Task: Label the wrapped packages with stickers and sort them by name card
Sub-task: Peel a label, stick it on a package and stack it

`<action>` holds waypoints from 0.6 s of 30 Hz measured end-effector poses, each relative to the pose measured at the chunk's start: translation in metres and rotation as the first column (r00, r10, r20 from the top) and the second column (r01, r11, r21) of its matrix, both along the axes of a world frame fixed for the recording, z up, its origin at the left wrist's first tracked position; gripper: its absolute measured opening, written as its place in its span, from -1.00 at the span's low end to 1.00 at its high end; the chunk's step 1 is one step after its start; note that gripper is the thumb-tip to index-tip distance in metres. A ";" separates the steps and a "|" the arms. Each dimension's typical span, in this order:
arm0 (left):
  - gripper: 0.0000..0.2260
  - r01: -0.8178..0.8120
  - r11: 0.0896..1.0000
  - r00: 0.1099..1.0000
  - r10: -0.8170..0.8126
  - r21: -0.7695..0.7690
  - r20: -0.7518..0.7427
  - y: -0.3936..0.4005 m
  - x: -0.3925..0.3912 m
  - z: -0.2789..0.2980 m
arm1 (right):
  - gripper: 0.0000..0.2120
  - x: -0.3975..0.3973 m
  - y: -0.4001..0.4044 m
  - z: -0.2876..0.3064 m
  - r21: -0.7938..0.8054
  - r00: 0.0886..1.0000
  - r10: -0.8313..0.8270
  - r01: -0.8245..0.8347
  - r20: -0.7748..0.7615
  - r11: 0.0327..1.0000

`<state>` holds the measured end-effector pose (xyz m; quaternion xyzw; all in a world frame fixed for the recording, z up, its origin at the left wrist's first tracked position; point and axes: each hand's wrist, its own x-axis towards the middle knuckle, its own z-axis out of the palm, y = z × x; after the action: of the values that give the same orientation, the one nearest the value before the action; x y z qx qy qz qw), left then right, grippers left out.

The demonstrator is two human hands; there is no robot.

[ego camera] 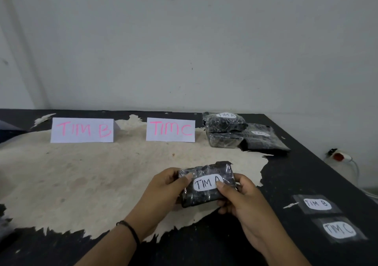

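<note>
A black wrapped package (206, 194) with a white "TIM A" sticker (205, 183) is held above the table's middle. My left hand (167, 186) grips its left end, thumb on top. At its right end my right hand (243, 200) grips it, the thumb pressing the sticker's right edge. Name cards "TIM B" (81, 130) and "TIM C" (170, 129) stand at the back. Three wrapped packages (225, 131) are piled at the back right, the top one with a "TIM A" sticker. Loose stickers "TIM B" (317, 204) and "TIM C" (339, 230) lie at the right.
The black table (306, 173) has a large worn pale patch across its middle. A white wall rises right behind the cards. Past the table's right edge sits a white power strip (338, 156) with a red switch and cable.
</note>
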<state>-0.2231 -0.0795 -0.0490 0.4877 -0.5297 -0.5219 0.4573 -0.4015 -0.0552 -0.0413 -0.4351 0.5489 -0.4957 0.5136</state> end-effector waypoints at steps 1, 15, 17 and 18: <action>-0.85 -0.007 1.000 1.000 0.007 -0.013 0.013 -0.007 -0.004 0.000 | -0.86 -0.004 -0.004 0.004 0.011 1.000 -0.004 0.004 0.021 1.000; -0.88 -0.256 0.906 0.877 0.364 -0.337 0.312 -0.046 -0.018 -0.023 | -0.73 -0.059 -0.099 0.079 -0.061 0.970 -0.222 0.229 0.103 0.971; -0.89 -0.307 0.900 0.886 0.389 -0.310 0.252 -0.050 -0.014 -0.025 | -0.68 -0.059 -0.125 0.093 -0.117 0.961 -0.267 0.275 0.078 0.954; -0.90 -0.330 0.899 0.892 0.397 -0.288 0.216 -0.051 -0.012 -0.026 | -0.67 -0.060 -0.136 0.098 -0.144 0.955 -0.291 0.296 0.055 0.944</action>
<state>-0.2356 -0.1308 -0.0748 0.5854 -0.5454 -0.2861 0.5273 -0.4613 -0.1914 0.0572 -0.3778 0.5599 -0.6136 0.4090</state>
